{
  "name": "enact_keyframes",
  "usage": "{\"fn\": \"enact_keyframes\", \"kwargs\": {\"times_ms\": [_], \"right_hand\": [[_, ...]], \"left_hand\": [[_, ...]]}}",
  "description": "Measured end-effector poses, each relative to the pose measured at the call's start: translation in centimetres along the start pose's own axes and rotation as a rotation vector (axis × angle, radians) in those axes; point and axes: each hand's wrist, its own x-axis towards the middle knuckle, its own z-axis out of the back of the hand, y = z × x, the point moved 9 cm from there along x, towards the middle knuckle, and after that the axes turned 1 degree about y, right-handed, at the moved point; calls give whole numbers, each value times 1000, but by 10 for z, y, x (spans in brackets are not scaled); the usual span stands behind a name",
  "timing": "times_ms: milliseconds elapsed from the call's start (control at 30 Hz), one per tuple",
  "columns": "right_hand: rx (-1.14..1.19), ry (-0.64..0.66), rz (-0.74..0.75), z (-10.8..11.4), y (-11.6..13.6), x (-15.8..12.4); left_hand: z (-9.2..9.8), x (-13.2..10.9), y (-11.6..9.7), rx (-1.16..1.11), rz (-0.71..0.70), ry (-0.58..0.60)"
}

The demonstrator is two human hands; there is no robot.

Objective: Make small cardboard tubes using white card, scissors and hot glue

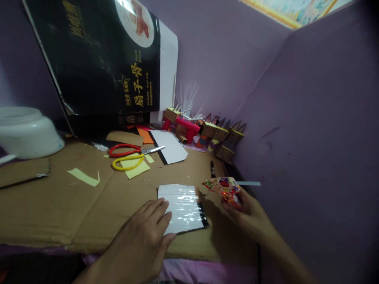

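My left hand point(145, 232) lies flat, fingers stretched out, pressing the left part of a glossy white card point(185, 207) with a dark edge on the brown cardboard sheet point(74, 205). My right hand point(247, 211) is closed around a flower-patterned glue gun point(223, 187) with a pale glue stick poking out to the right and a small red light glowing. The gun's nose points left, just above the card's right corner.
Red and yellow scissors point(130, 156) lie on yellow paper scraps behind the card. Another white card point(170, 146), a black marker point(212, 169), small cardboard pieces and a pink object line the purple wall. A white bowl point(28, 132) sits at left, a black printed box point(97, 63) behind.
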Motion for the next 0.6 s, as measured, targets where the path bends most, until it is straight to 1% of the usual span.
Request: {"fn": "enact_keyframes", "kwargs": {"times_ms": [100,200,300,400,500,600], "right_hand": [[247,-26,-105,-4,3,15],[458,-48,-308,-20,3,43],[501,-110,-334,-34,6,83],[528,-138,-393,-55,-6,119],[547,-175,-437,-75,-20,141],[578,-235,-381,-83,-21,153]], "left_hand": [[1,0,-1,4,-11,-9],[2,0,-2,18,-24,-31],[1,0,-2,31,-37,-40],[-2,-1,-1,37,-42,-26],[-3,-1,0,45,-44,-33],[-1,-2,-2,51,-59,-51]]}}
